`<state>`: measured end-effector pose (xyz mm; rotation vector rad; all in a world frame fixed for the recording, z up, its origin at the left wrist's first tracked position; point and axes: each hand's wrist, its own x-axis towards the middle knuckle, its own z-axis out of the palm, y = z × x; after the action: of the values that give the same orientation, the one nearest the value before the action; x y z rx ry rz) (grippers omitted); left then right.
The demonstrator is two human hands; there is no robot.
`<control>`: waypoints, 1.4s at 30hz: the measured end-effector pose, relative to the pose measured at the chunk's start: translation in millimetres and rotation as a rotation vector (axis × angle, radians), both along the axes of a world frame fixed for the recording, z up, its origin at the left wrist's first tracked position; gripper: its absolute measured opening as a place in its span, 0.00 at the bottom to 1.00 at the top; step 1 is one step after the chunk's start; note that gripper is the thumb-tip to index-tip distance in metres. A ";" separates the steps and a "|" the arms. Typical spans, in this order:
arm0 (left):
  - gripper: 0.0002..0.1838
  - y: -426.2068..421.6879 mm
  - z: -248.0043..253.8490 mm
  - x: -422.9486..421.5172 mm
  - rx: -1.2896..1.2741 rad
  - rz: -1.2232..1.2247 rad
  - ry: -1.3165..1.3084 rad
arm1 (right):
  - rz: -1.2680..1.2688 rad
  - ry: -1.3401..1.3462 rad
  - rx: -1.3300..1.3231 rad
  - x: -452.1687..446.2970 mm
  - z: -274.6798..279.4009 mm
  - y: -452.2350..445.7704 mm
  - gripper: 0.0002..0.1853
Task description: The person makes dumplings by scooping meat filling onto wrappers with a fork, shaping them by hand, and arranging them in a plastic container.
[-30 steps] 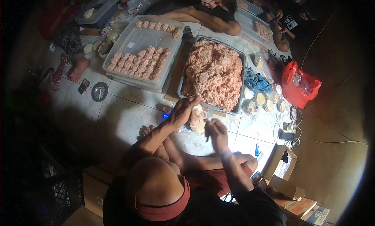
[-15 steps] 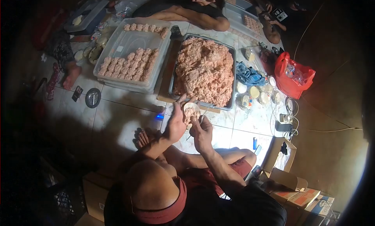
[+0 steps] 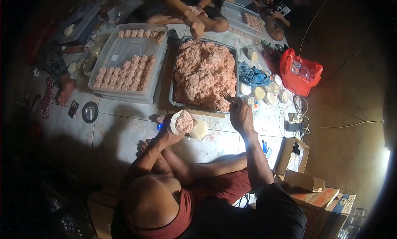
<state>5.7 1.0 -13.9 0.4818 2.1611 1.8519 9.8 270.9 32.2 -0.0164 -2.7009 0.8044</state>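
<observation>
My left hand [image 3: 168,134] is closed around a round pale dumpling wrapper [image 3: 175,115] with a lump of pink minced filling [image 3: 184,122] on it. My right hand [image 3: 241,115] grips a fork [image 3: 226,95], whose tines touch the minced mixture at the near right corner of a deep metal tray [image 3: 170,94]. A big mound of pink minced mixture [image 3: 204,73] fills that tray. On the floor beside my left hand lies a stack of round wrappers [image 3: 199,130].
Left of the tray stands a clear plastic container [image 3: 120,53] with rows of shaped dumplings [image 3: 124,75]. Another person's hand [image 3: 195,27] reaches over the tray's far edge. A blue cloth [image 3: 253,75], wrapper packs [image 3: 259,92] and a red bag [image 3: 301,71] lie to the right.
My right hand has moved away from the wrapper to the tray with the fork. My left hand has lowered slightly left. The other person's hand has come over the tray.
</observation>
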 end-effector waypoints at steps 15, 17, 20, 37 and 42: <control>0.14 7.3 -16.9 -6.8 -0.263 0.025 0.167 | 0.156 -0.083 -0.193 -34.2 34.9 -12.3 0.06; 0.12 11.0 -18.3 -12.2 -0.208 0.025 0.195 | 0.185 -0.130 -0.192 -24.1 55.5 -20.4 0.07; 0.10 21.8 -25.5 -17.0 -0.055 0.095 0.224 | 0.192 -0.260 -0.222 1.3 80.8 -50.4 0.09; 0.19 20.4 -49.0 -19.2 0.036 0.089 -0.101 | 0.130 -0.447 -1.036 51.0 -16.0 -54.7 0.06; 0.21 18.0 -14.1 -17.7 -0.064 0.031 0.319 | 0.241 -0.324 -0.751 54.2 -38.3 -68.3 0.02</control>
<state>-12.0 18.9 -28.0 0.7804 2.4321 1.8177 64.0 202.6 -6.1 0.0077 -2.5247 1.9918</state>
